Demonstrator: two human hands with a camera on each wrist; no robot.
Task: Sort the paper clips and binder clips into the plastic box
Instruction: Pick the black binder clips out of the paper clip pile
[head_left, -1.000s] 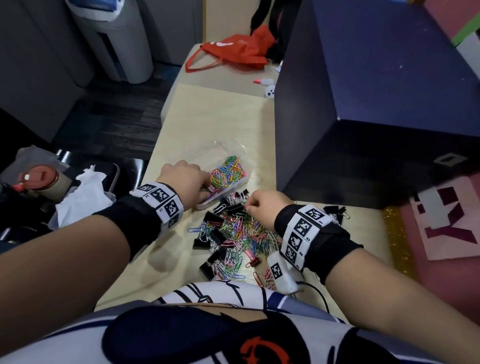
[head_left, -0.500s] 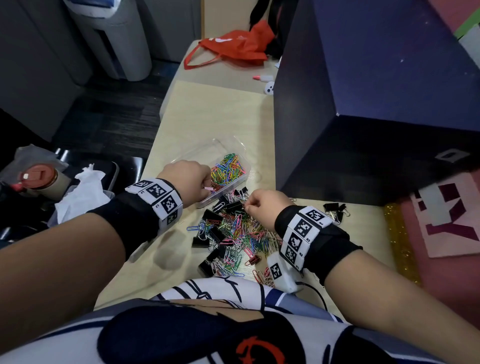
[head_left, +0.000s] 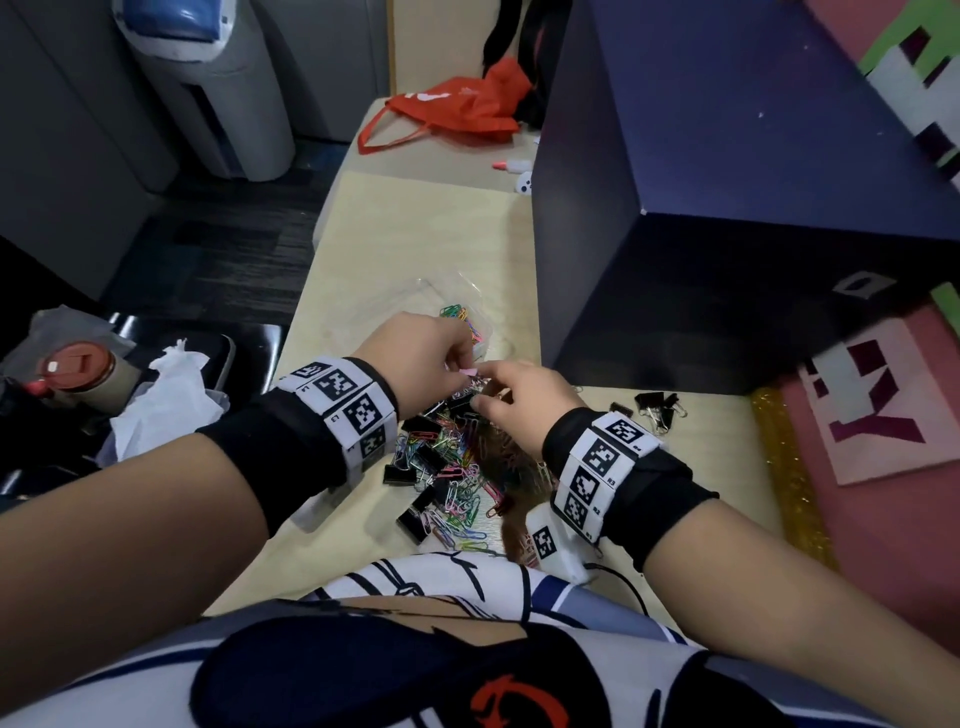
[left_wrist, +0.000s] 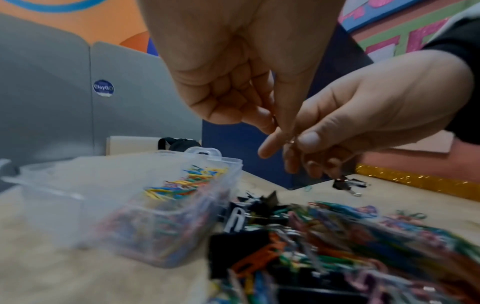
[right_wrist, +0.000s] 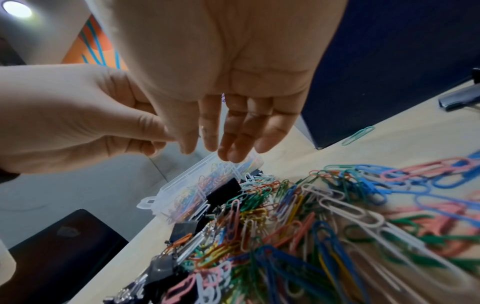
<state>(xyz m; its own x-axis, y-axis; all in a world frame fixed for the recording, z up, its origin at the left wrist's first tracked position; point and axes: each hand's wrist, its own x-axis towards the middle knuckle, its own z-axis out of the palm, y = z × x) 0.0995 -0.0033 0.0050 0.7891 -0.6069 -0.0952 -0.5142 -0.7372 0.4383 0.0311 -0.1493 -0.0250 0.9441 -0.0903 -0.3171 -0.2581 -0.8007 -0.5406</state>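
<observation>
From the head view, both hands meet above the table (head_left: 415, 234), over the far edge of the mixed pile of paper clips (head_left: 457, 467) and black binder clips (head_left: 415, 519). The left hand (head_left: 415, 358) pinches a small pink paper clip (head_left: 469, 371) at its fingertips, and the right hand (head_left: 519, 400) has its fingertips right against it. The clear plastic box (head_left: 467, 322) sits just beyond the hands, mostly hidden, with coloured clips showing inside. A few more binder clips (head_left: 657, 408) lie apart to the right, near the big dark blue box (head_left: 727, 208).

In the left wrist view, the left hand (left_wrist: 233, 67) has thumb and forefinger pressed together, its other fingers curled in; the right hand (left_wrist: 363, 115) pinches at the same spot. What they hold is too thin to make out here. The plastic box (left_wrist: 145, 205) stands open beside the pile (left_wrist: 337, 246), one compartment filled with paper clips.

In the right wrist view, the right hand (right_wrist: 221, 82) hangs with fingers pointing down, thumb and forefinger closed together, touching the left hand's (right_wrist: 78, 115) fingertips. The plastic box (right_wrist: 207, 185) touches the pile (right_wrist: 311, 226) below.
</observation>
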